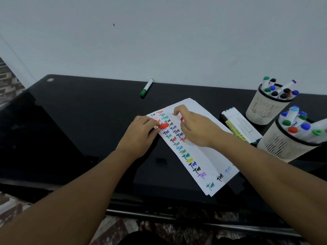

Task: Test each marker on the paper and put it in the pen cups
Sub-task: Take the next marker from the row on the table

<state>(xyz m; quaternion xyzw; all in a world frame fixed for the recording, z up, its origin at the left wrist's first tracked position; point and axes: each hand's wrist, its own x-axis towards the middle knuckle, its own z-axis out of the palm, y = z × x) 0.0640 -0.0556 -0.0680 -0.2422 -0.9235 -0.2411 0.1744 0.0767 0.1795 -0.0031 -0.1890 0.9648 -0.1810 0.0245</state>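
left hand (139,131) pinches a stubby red cap (163,125) over flat white paper (203,152).

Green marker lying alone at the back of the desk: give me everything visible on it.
The green marker has a white barrel with a green cap on its near end, plastic by the look. It lies flat and capped on the black glossy desk, close to the white wall, angled with its white end toward the wall. Nothing touches it but the desk; both hands are away at the paper.
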